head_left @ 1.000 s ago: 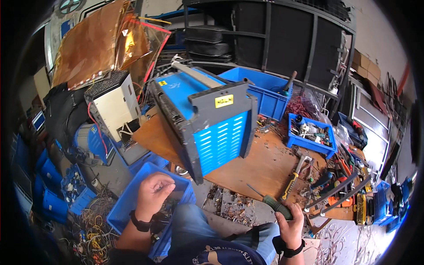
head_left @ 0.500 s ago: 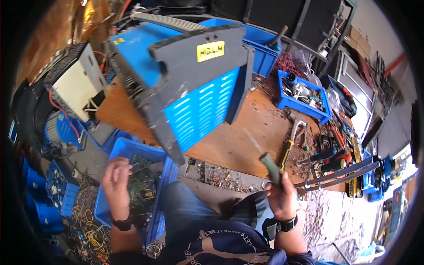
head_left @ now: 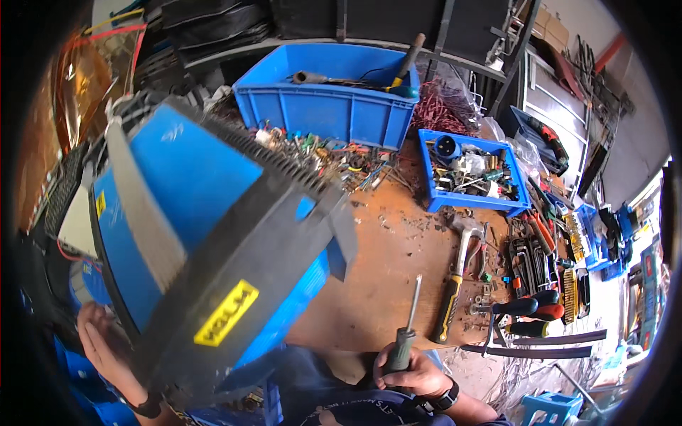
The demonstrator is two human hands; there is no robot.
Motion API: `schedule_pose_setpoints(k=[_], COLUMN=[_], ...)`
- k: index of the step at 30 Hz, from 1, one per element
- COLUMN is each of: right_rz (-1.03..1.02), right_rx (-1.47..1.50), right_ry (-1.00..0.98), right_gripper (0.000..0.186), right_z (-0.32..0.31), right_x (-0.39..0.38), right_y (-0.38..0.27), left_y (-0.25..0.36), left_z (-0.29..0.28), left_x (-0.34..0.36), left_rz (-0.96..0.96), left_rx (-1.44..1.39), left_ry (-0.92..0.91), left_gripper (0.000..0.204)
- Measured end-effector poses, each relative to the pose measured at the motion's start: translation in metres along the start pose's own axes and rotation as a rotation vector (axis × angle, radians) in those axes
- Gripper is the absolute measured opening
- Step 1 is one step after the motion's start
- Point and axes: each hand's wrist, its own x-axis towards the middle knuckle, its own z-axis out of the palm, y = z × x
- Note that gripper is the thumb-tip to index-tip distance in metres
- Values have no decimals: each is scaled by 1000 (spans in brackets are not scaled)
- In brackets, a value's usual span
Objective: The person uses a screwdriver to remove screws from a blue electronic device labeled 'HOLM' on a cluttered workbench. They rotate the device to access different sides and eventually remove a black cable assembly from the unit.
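A boxy blue-and-black machine case (head_left: 190,170) with a grey strap handle, a louvred side and a yellow label leans over at the left and centre, close to my body. My left hand (head_left: 106,351) is at its left side, fingers stretched out along the edge. Whether the palm bears any of its weight is hidden. In front of my torso, my right hand (head_left: 420,373) is closed round the green handle of a screwdriver (head_left: 401,349), whose blade points up and away from me. Just beyond it lies a hammer (head_left: 450,298) with a black-and-yellow grip.
A large blue crate (head_left: 312,113) stands at the back, with loose scrap parts (head_left: 334,156) before it. Right of it, a smaller blue tray (head_left: 476,195) holds mixed parts. Pliers, hex keys and several screwdrivers (head_left: 518,307) lie along the right of the brown tabletop (head_left: 383,241).
The case has swung left and toward me, tilting over and uncovering the back crate. My left hand has moved left to its side. The screwdriver's blade has turned more upright.
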Motion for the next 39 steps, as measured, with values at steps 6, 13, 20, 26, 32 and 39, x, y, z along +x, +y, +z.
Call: schedule_pose_setpoints(k=[6, 13, 20, 26, 32, 39], right_rz=[103, 74, -142, -237, -429, -511], right_rx=[-53, -85, -220, -403, -290, -272], right_ry=[109, 231, 294, 327, 628, 801], right_gripper=[29, 22, 15, 15, 22, 43], right_z=[25, 61, 96, 156, 177, 195], right_x=[-7, -11, 15, 39, 63, 85], right_y=[-40, -75, -92, -113, -110, -118], left_y=[14, 13, 47, -33, -70, -64], left_z=[-11, -29, -30, -40, 15, 67], left_x=[23, 2, 20, 105, 191, 224], left_rz=[-297, -684, -954, -990, -813, -725], left_rx=[128, 333, 632, 120, -110, -221], left_ry=[-104, -412, -1051, -625, -429, -446], left_gripper=[40, 35, 37, 47, 69, 67])
